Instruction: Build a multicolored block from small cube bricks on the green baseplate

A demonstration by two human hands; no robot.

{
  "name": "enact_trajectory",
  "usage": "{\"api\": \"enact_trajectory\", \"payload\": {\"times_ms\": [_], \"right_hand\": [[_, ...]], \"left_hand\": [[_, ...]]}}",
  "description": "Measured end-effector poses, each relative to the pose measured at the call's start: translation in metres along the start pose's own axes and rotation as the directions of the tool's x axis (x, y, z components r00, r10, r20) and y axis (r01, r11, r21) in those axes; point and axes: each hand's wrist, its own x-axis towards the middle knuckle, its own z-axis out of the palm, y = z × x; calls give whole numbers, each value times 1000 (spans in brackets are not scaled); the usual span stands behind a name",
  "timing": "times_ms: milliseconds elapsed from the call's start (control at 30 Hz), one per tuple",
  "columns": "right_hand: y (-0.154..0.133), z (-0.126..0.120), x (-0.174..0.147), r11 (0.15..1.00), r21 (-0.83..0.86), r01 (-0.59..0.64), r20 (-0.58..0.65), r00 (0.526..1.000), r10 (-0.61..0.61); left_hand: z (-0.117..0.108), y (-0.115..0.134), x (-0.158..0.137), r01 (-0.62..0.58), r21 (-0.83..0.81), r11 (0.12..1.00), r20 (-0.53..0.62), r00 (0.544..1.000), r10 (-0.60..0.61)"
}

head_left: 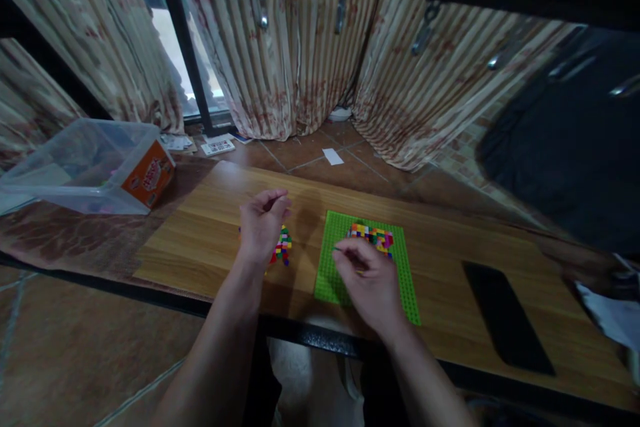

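Note:
My right hand (369,278) hovers over a lime-green studded baseplate (327,273), thumb and forefinger pinched. A dark green bit that looks like a small toy brick (337,249) shows at those fingertips. Behind this hand, a patch of multicoloured bricks (373,232) sits on the baseplate, its near part hidden. My left hand (264,221) is held above a loose heap of small coloured bricks (284,245) on the wooden board and covers part of it. Its fingers are curled together with the thumb against them; whatever they hold, if anything, is too small to make out.
A clear plastic bin (95,167) with an orange label stands at the left. A black flat slab (506,317) lies on the wooden board (195,240) at the right. Metal clips (343,3) hang from a dark bar above. The table's dark front edge (320,337) runs below my hands.

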Motion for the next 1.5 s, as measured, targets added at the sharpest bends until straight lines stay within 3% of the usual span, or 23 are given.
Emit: {"api": "enact_trajectory", "payload": {"times_ms": [133,233,367,600,933,1500], "right_hand": [[18,-45,9,971,193,-139,-233,955,183],[33,-72,13,957,203,-205,-310,914,262],[48,-89,13,916,216,-338,-290,874,391],[56,-85,13,914,182,-363,-200,896,396],[60,-82,16,821,363,-441,-176,833,525],[63,-74,17,769,474,-429,-147,822,550]], "left_hand": [[3,1,-2,9,13,1000,12,1000,-9],[6,1,-2,14,19,1000,21,1000,-14],[10,0,-3,13,22,1000,27,1000,-14],[14,0,-4,19,47,999,34,999,-21],[14,0,-4,35,30,999,43,998,-36],[13,-5,-5,28,57,998,67,997,-32]]}}
